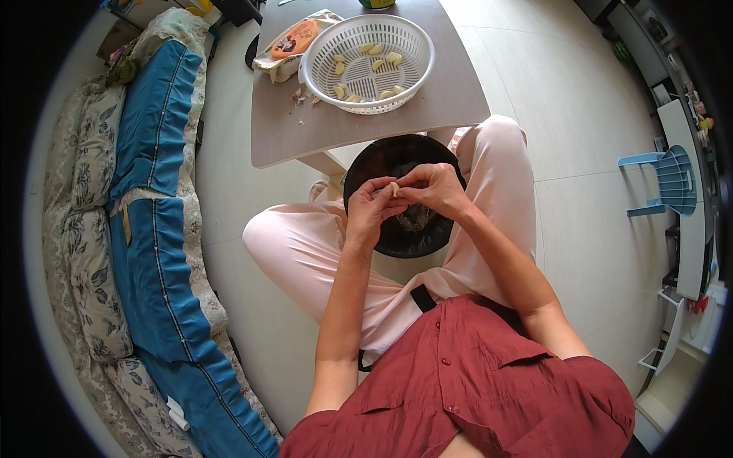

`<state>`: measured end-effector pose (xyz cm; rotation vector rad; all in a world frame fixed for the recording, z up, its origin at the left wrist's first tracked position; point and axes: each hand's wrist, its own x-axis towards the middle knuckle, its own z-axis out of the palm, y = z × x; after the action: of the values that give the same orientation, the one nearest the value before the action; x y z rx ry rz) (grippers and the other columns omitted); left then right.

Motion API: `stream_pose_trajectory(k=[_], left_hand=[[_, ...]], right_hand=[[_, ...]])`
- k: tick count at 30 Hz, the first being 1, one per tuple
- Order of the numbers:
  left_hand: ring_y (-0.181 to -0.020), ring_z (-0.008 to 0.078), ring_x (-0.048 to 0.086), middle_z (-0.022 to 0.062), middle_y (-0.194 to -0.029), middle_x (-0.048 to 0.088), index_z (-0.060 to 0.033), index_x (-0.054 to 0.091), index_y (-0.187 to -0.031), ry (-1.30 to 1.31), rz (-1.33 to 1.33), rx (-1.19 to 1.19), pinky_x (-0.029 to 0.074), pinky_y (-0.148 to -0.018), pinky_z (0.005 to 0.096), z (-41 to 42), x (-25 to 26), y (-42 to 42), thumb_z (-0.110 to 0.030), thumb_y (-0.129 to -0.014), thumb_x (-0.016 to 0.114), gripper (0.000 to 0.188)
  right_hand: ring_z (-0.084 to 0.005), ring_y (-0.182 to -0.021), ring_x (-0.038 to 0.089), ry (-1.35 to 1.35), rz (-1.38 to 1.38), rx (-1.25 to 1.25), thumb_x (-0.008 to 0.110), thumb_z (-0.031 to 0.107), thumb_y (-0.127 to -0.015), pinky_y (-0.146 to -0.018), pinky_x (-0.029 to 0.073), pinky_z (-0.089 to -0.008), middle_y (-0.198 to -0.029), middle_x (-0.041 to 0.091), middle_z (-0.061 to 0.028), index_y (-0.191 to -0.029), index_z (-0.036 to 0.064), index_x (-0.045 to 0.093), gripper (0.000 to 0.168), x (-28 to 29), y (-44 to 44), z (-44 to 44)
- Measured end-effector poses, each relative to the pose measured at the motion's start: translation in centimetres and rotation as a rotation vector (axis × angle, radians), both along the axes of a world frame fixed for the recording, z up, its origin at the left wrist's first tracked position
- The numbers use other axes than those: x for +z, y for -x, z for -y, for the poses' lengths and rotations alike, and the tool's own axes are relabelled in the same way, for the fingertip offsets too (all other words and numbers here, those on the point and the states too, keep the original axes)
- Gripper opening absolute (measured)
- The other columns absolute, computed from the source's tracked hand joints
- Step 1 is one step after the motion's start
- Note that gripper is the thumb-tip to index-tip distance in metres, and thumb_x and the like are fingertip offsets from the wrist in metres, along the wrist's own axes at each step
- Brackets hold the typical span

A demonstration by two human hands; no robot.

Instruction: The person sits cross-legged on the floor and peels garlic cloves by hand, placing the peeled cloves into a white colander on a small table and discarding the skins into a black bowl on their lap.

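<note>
Between my fingertips, above a black-lined bin [412,243], is a pale garlic clove [394,189]. My left hand [367,209] pinches it between thumb and fingers. My right hand [438,189] has its fingertips at the clove's right side; whether they grip the clove or a bit of its skin I cannot tell. Dark contents with some pale scraps show inside the bin. On the table beyond, a white slotted plastic basket [424,68] holds several peeled garlic cloves [378,65].
The grey tabletop [275,137] ends just beyond the bin, with garlic skin scraps [300,96] left of the basket. A plastic package with an orange label [295,39] lies beside it. A sofa with blue covers [152,120] stands left, a blue plastic stool [676,180] right.
</note>
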<state>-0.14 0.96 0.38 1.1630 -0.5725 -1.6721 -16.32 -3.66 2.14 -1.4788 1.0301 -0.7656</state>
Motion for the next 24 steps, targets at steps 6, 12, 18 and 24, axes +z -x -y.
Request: stream_pose_trajectory(k=[6,12,18,24], left_hand=[[-0.073,0.0163,0.066,0.0105,-0.088,0.064,0.0036,0.054,-0.108,0.008,0.001,-0.01,0.056,-0.066,0.0253,-0.2,0.1,0.1,-0.014,-0.089,0.057,0.026],[-0.073,0.0153,0.065,0.0096,-0.089,0.064,0.0037,0.055,-0.108,-0.022,-0.034,-0.021,0.056,-0.067,0.0262,-0.3,0.0,0.0,-0.013,-0.089,0.056,0.025],[-0.072,0.0136,0.064,0.0076,-0.087,0.063,0.0023,0.055,-0.107,-0.023,-0.057,0.0,0.056,-0.067,0.0262,-0.1,-0.2,0.1,-0.015,-0.089,0.057,0.025],[-0.07,0.0107,0.063,0.0056,-0.085,0.064,0.0011,0.057,-0.107,0.013,0.046,-0.071,0.056,-0.066,0.0245,-0.3,0.1,-0.2,-0.017,-0.089,0.057,0.025]], right_hand=[[-0.009,-0.062,0.062,-0.022,0.01,0.002,0.07,0.01,-0.072,-0.057,0.051,-0.0223,-0.068,0.067,-0.0112,-0.083,-0.004,0.069,0.018,-0.6,0.2,0.2],[-0.0088,-0.062,0.062,-0.087,0.033,-0.005,0.069,0.01,-0.073,-0.057,0.051,-0.022,-0.068,0.066,-0.0101,-0.082,-0.005,0.068,0.017,0.1,0.3,0.0],[-0.0093,-0.063,0.062,-0.035,0.037,-0.022,0.07,0.01,-0.073,-0.058,0.052,-0.022,-0.069,0.067,-0.0109,-0.084,-0.005,0.068,0.019,0.0,0.0,0.0],[-0.0093,-0.062,0.062,-0.129,0.032,0.042,0.07,0.01,-0.074,-0.059,0.052,-0.022,-0.07,0.067,-0.0108,-0.084,-0.007,0.068,0.019,0.4,0.3,0.1]])
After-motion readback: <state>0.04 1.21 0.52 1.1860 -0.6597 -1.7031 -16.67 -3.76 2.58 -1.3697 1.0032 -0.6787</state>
